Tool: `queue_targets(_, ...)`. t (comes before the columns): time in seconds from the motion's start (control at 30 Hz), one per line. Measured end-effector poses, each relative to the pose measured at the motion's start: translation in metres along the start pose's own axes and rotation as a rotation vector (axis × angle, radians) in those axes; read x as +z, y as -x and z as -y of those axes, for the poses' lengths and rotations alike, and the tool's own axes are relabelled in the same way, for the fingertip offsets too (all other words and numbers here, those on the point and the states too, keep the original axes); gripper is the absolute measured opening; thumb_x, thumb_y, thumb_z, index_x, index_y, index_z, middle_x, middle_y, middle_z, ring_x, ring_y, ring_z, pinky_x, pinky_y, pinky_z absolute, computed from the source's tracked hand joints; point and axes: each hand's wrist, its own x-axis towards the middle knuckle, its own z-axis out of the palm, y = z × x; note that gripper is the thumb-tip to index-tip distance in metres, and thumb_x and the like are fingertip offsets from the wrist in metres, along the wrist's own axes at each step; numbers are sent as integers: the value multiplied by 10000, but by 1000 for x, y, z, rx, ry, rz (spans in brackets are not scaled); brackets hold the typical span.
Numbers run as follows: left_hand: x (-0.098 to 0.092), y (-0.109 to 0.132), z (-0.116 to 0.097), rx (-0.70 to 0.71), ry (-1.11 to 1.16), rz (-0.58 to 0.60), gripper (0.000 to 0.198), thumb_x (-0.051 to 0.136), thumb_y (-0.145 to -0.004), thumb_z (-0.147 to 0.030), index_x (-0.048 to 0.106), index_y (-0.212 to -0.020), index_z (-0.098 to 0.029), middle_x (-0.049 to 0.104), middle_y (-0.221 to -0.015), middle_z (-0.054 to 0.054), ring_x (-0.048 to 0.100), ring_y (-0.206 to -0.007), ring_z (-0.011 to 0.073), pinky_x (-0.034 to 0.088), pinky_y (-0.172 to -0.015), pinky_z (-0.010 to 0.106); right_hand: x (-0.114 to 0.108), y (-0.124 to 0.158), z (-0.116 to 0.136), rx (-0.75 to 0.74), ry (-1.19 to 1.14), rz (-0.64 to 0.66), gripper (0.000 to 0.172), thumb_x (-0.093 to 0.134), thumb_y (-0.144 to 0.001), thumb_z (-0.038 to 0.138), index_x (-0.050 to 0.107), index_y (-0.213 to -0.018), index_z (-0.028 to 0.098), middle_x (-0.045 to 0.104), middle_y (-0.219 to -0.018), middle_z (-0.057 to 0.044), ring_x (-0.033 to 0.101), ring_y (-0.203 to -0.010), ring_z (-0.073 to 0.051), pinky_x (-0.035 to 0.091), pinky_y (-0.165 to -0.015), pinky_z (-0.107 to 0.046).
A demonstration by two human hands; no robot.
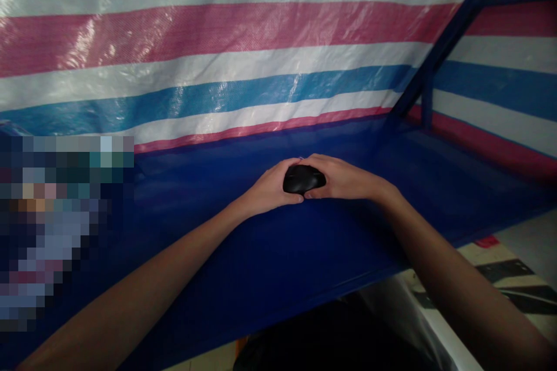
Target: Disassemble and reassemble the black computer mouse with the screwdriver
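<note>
So the person has both hands out over a blue desk (270, 255), meeting roughly in the middle of the view, a bit toward the far edge. Between them is a small black object (303, 178), rounded and smooth, kinda mouse-shaped, but honestly it's hard to tell what it really is. The left hand (267, 188) is wrapped around its left side with the thumb tucked underneath, and the right hand (343, 179) is closed over the right side, fingers curled across the top. Both hands are gripping it, and their fingertips nearly meet under it. The object sits just above the desk surface or right on it, can't say which from this angle. Behind the desk hangs a shiny striped tarp (217, 40) in white, pink and blue. A dark blue frame bar (452, 35) runs diagonally down on the far right. The left side has a blurred-out patch (61, 226), and some light floor (522, 237) shows at the near right.
</note>
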Motion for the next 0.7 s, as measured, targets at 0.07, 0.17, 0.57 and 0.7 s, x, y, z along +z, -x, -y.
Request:
queue_targets(0.07, 1, 0, 1, 8, -15, -2, 804, 745, -610, -286, 380, -1309, -135, 457, -1366, 164, 446, -1250, 293, 354, -1039, 473, 0, 0, -1, -1, -4, 4, 609, 689, -727, 365, 491, -1271, 178, 590, -1089, -90, 561, -994, -242, 432, -879, -368)
queue_targets(0.17, 1, -1, 2, 25, -11, -6, 795, 737, -617, -276, 375, -1313, -147, 462, -1361, 155, 449, -1246, 291, 353, -1037, 476, 0, 1, -4, -11, -12, 14, 613, 684, -735, 369, 484, -1282, 175, 588, -1098, -93, 562, -995, -237, 432, -881, -362)
queue_targets(0.57, -1, 2, 1, 10, 52, -11, 771, 732, -654, -323, 360, -1317, -195, 473, -1343, 137, 473, -1221, 294, 366, -1020, 494, -5, 2, -2, 35, -40, 26, 562, 653, -751, 395, 521, -1257, 189, 626, -1116, -95, 589, -1007, -253, 432, -872, -385)
queue_targets(0.7, -1, 2, 1, 0, 71, -6, 793, 736, -650, -330, 348, -1328, -194, 488, -1326, 138, 483, -1209, 290, 368, -1016, 488, -7, 3, 0, 76, -47, 30, 538, 665, -733, 383, 558, -1212, 162, 626, -1153, -105, 588, -1040, -258, 432, -889, -374)
